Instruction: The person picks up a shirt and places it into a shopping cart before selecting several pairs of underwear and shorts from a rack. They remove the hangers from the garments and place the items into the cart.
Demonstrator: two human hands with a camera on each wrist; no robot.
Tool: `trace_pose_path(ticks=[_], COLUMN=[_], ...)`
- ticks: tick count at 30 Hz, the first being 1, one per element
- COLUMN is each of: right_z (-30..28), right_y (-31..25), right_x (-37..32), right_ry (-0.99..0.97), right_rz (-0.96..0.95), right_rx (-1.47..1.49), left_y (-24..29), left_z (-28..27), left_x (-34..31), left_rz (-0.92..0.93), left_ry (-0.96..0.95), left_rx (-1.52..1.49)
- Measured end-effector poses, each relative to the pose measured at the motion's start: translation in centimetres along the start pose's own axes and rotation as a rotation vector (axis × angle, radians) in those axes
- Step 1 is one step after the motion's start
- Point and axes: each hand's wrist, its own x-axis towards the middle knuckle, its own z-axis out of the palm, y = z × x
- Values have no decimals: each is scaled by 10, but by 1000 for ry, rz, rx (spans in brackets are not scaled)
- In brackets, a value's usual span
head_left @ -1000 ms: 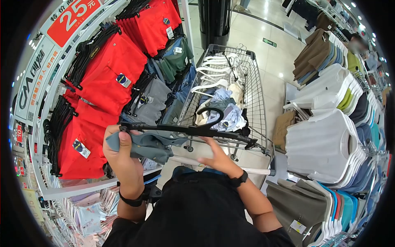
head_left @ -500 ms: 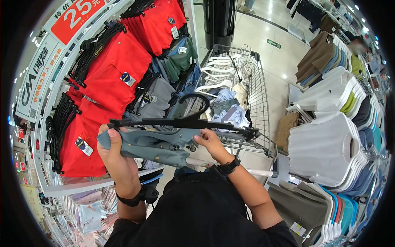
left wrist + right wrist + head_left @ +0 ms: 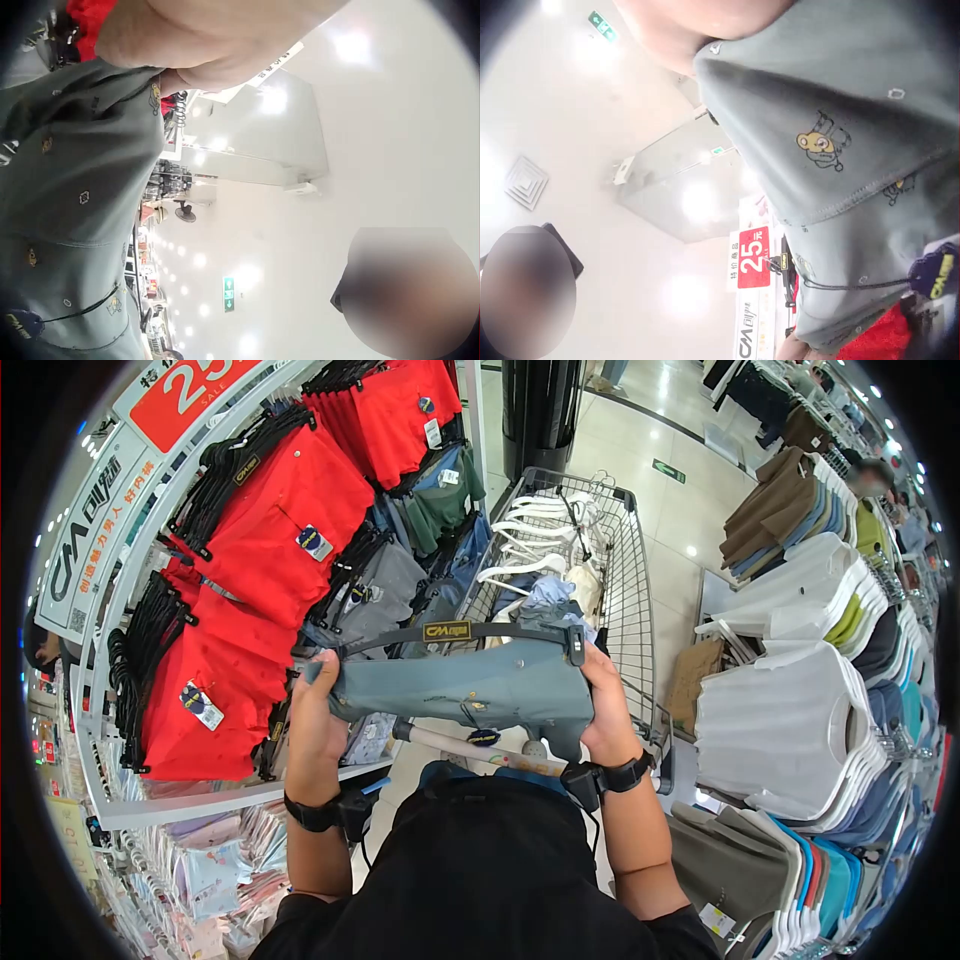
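Note:
A grey-green pair of boxer briefs [image 3: 470,685] with small cartoon prints hangs from a black clip hanger [image 3: 400,637] with a gold label, stretched wide between both hands. My left hand [image 3: 316,725] grips its left end, thumb on top near the hanger's end. On the other side my right hand [image 3: 606,712] holds the right end beside the hanger's clip. A dark blue tag [image 3: 484,737] dangles below the fabric. Up close, the right wrist view shows a yellow cartoon figure [image 3: 821,142] on the cloth. The hanger's hook is hidden in the head view.
Ahead stands a wire shopping cart [image 3: 632,560] with white hangers [image 3: 530,530] and crumpled garments in it. Red underwear [image 3: 275,520] hangs on a white-framed rack at left. White shirts [image 3: 770,725] hang at right, near a cardboard box [image 3: 697,682]. A black column [image 3: 540,420] rises behind.
The right hand has come up to take the right end of the briefs. The hanger has turned so its gold label faces up, and the folded fabric is now spread out.

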Motion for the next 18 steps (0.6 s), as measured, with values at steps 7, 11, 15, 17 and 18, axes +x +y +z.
trace_pose_path(ticks=[7,11,15,17,18], right_z=[12,25,40,42,38], right_y=[-9,-6,-14,-18,-19], right_x=[-2,2,3,10,16], right_ry=[-153,-77,17,8,-64], right_rz=[-3,43,22,4,32], right_rx=[-237,-467,-361,-343,-348], left_y=[-26,-27,-24,-23,-23], left_z=[-6,6,14,9,6], left_x=[13,8,4,7,8], left_rz=[-69,-149,-144,-143,-143], left_ry=[-51,-110,-83,-138,-166], left_rx=[49,93,104,126,139])
